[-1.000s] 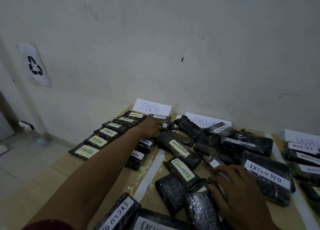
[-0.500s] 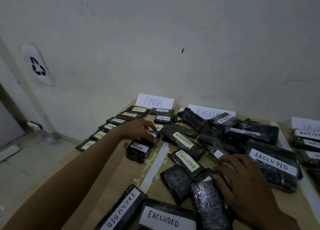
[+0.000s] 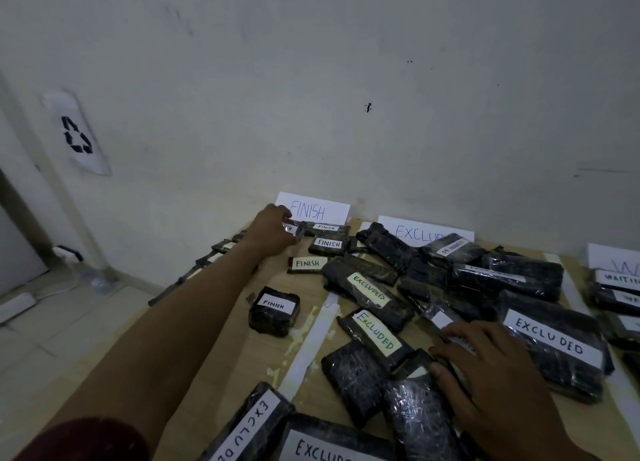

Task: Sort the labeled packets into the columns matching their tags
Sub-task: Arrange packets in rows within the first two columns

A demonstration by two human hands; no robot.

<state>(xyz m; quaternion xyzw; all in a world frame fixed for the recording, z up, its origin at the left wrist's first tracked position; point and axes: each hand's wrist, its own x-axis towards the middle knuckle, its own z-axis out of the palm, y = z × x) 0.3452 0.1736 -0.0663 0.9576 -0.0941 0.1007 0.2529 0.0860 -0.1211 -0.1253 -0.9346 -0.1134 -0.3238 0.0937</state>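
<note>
the left hand (image 3: 272, 232) reaches to the upper middle of the frame, just below the finish sign (image 3: 318, 211) leaning on the wall. its fingers pinch a small black packet (image 3: 294, 228) whose white tag is half hidden.

in the finish column, right of that hand, three finish packets (image 3: 329, 244) lie one below another. a thicker finish packet (image 3: 275, 310) sits alone lower down on the wooden table (image 3: 273, 356). a further row of packets (image 3: 221, 245) shows only in slivers behind the forearm.

a white tape strip (image 3: 311, 342) marks this column off from the next. there, below the excluded sign (image 3: 415, 233), lies a loose heap: two green-tagged excluded packets (image 3: 375, 334), a big white-tagged excluded packet (image 3: 550, 336), several with tags hidden, and two more excluded packets (image 3: 249, 429) at the bottom edge.

the right hand (image 3: 485, 374), at lower right, rests on this heap with fingers spread and only slightly bent, gripping nothing.

at the right edge the waiting sign (image 3: 616, 263) stands over the waiting packets (image 3: 616, 280).
</note>
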